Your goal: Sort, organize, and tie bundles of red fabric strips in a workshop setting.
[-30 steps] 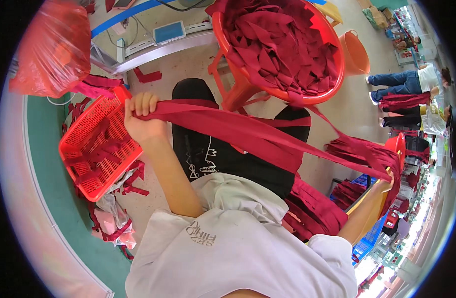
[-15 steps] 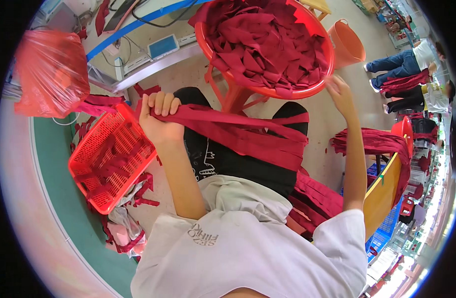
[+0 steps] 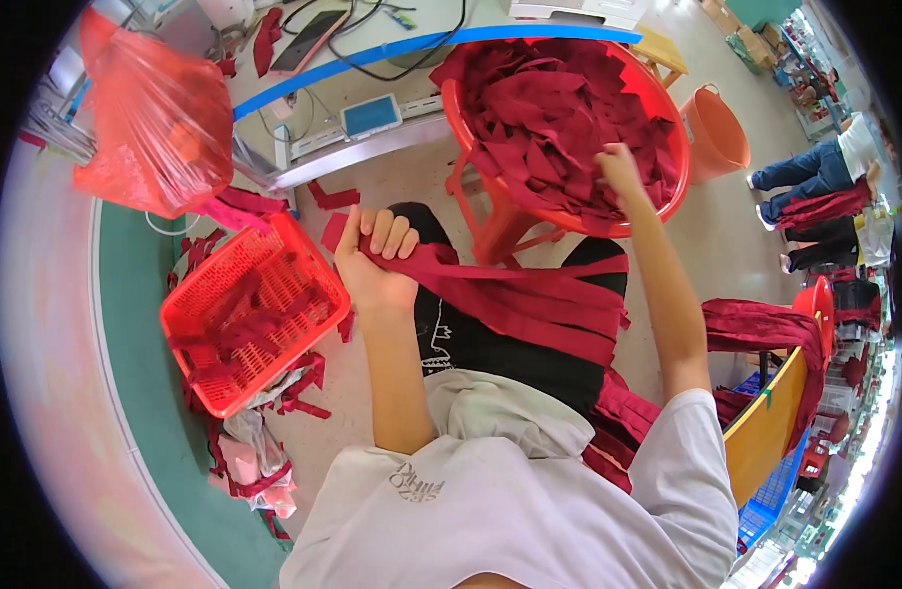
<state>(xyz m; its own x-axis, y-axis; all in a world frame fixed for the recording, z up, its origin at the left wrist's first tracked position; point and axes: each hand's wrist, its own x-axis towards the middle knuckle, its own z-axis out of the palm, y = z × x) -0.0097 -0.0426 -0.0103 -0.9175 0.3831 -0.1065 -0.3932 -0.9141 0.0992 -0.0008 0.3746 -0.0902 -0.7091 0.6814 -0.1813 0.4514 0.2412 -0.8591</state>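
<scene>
My left hand (image 3: 372, 260) is shut on one end of a bundle of long dark red fabric strips (image 3: 539, 299) that drapes across my lap. My right hand (image 3: 620, 169) reaches up into a big round red basin (image 3: 667, 118) heaped with dark red fabric pieces (image 3: 549, 108); its fingers rest on the pile, and I cannot tell whether they grip a piece. The basin stands on a red stool (image 3: 490, 221) in front of my knees.
A red mesh basket (image 3: 250, 314) with a few strips sits on the floor at my left, scraps around it. A red plastic bag (image 3: 152, 123), an orange bucket (image 3: 718, 133), a table with cables, a yellow board (image 3: 765, 422) draped with red fabric, and other people at far right.
My right hand has let go of the strips at the right and moved up into the basin. My left hand with the strip ends shifted toward the middle.
</scene>
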